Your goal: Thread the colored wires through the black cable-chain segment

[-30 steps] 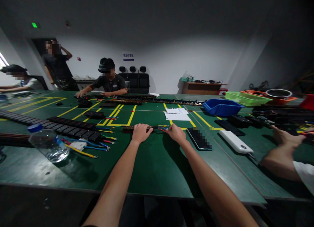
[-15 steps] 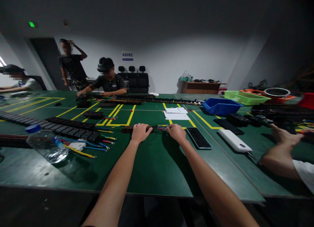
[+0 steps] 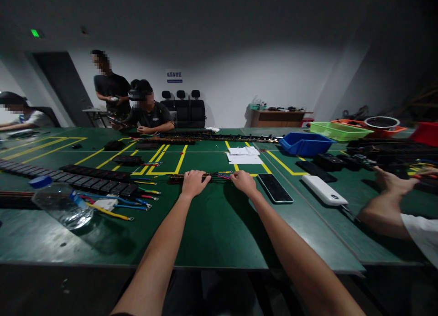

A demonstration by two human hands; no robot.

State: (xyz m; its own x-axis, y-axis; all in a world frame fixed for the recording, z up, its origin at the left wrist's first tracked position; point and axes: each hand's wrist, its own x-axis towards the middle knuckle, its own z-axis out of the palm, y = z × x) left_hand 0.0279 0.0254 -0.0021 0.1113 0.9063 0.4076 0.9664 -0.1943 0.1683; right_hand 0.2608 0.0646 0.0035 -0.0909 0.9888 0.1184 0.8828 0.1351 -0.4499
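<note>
A narrow dark strip (image 3: 175, 179) with coloured wires (image 3: 222, 175) at its right end lies across the green table (image 3: 212, 225), just past both my hands. My left hand (image 3: 194, 183) rests on the strip's middle with the fingers curled down over it. My right hand (image 3: 243, 182) sits at the strip's right end, its fingertips pinched among the wires. Which single wire it grips is too small to tell.
A black phone (image 3: 274, 188) and a white power bank (image 3: 324, 190) lie right of my right hand. A plastic bottle (image 3: 61, 205) and loose wires (image 3: 112, 205) sit left, beside rows of black modules (image 3: 85, 179). Another person's arm (image 3: 390, 202) rests at right. Papers (image 3: 243, 155) and a blue bin (image 3: 303, 145) are farther back. Other people sit and stand at the far left.
My hands stay on the strip and wires with hardly any shift. The standing person at the back left has walked right, up to the seated one. The view has tilted slightly.
</note>
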